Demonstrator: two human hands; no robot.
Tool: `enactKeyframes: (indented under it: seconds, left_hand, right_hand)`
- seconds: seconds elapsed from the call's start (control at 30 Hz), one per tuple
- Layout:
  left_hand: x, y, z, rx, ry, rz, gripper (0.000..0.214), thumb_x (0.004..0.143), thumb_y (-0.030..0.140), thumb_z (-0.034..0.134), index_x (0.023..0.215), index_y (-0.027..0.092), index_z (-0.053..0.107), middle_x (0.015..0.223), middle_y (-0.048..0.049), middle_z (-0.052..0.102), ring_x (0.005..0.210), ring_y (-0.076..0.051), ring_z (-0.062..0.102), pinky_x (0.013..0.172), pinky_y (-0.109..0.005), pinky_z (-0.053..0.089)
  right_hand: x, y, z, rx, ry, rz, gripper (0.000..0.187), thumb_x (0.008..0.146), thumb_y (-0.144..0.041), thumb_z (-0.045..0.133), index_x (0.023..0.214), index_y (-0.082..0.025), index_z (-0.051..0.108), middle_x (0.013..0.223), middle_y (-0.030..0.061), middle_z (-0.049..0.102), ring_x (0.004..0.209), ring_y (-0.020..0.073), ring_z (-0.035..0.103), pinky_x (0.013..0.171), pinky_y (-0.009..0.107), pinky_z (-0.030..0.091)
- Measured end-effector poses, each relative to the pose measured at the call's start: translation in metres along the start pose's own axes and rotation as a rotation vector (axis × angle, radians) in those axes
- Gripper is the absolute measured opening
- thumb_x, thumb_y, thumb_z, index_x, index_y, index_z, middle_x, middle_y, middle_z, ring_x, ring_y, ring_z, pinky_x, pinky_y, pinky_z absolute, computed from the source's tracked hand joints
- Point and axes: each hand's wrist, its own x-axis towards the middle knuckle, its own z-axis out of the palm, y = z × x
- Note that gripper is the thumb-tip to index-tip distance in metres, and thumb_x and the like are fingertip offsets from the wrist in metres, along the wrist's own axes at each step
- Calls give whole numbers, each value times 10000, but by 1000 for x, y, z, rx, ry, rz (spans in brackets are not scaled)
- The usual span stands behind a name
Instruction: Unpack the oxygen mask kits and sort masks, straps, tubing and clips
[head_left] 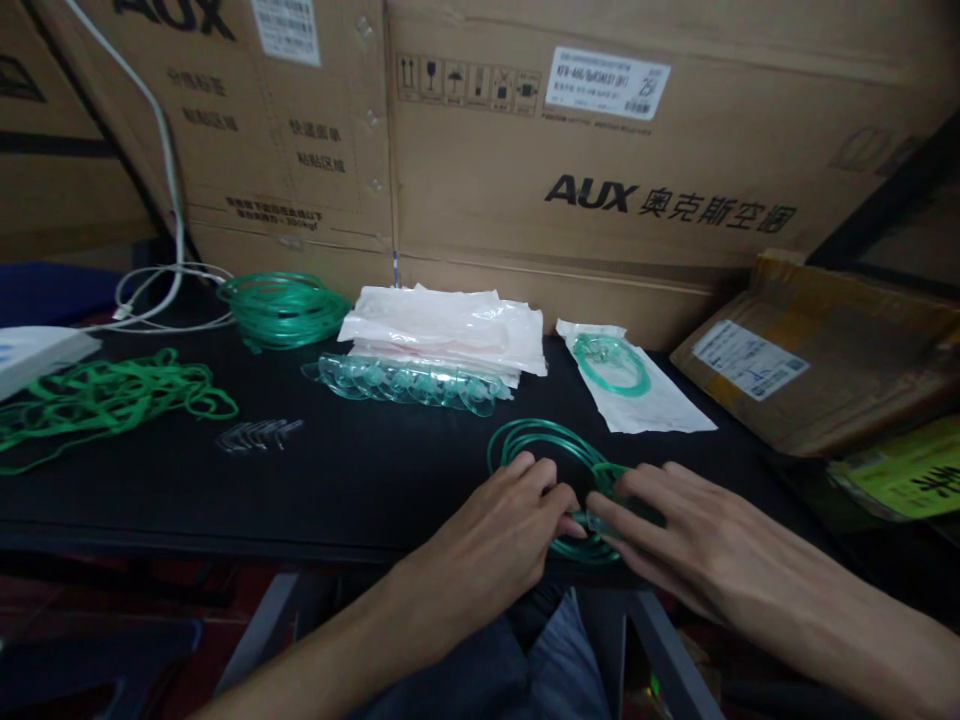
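Note:
A coil of clear green tubing lies at the front edge of the black table. My left hand is closed on the tubing at the coil's near side, fingers bent in a pinch. My right hand holds the coil from the right, its fingertips near the left ones. Between the fingertips sits a small clear part, mostly covered, whose kind I cannot make out. Beyond the hands lies a white pouch with another green tubing coil visible on it.
Clear green masks lie in a row before stacked white pouches. Further left are a larger tubing coil, green elastic straps and several small metal strips. Cardboard boxes stand behind; another box bounds the right.

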Motion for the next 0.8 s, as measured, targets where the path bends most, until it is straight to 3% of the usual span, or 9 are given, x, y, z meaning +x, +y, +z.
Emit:
enactKeyframes:
  seconds: [0.1, 0.27, 0.47, 0.67, 0.8]
  left_hand:
    - [2, 2, -1, -29, 2, 20, 191, 959, 2, 501, 964, 160, 607, 978, -23, 634, 998, -190, 549, 1018, -347, 415]
    - [5, 8, -3, -21, -26, 104, 155, 1019, 90, 519, 922, 161, 617, 946, -18, 652, 959, -198, 565, 942, -349, 431]
    - [7, 16, -4, -15, -25, 100, 113, 1037, 176, 539, 968, 155, 624, 970, -23, 644, 954, -196, 564, 875, -354, 451]
    - [9, 15, -1, -36, -6, 113, 208, 1005, 28, 502, 950, 169, 643, 964, -1, 652, 955, -174, 559, 926, -329, 441]
    - [10, 16, 3, -47, -17, 126, 225, 990, 0, 488, 968, 154, 650, 982, -12, 662, 971, -184, 575, 939, -330, 448]
  right_hand:
    - [-7, -3, 0, -90, 22, -18, 397, 1069, -168, 318, 1155, -180, 705, 884, 92, 728, 805, 229, 717, 763, 380, 564]
    - [-23, -3, -8, 220, -61, 158, 370, 1082, -374, 398, 1233, -222, 700, 1106, 84, 772, 958, 207, 766, 748, 271, 627]
    - [-30, -3, -15, 406, 2, 284, 345, 1026, -474, 523, 1110, -234, 755, 959, 59, 799, 827, 197, 782, 709, 240, 650]
    - [-29, -17, -10, 93, 62, 159, 391, 1095, -286, 340, 1118, -187, 718, 898, 81, 737, 659, 148, 733, 505, 201, 549]
    - [-30, -24, -9, -71, 100, 92, 464, 1090, -182, 243, 1109, -174, 707, 852, 87, 734, 680, 172, 736, 544, 229, 569]
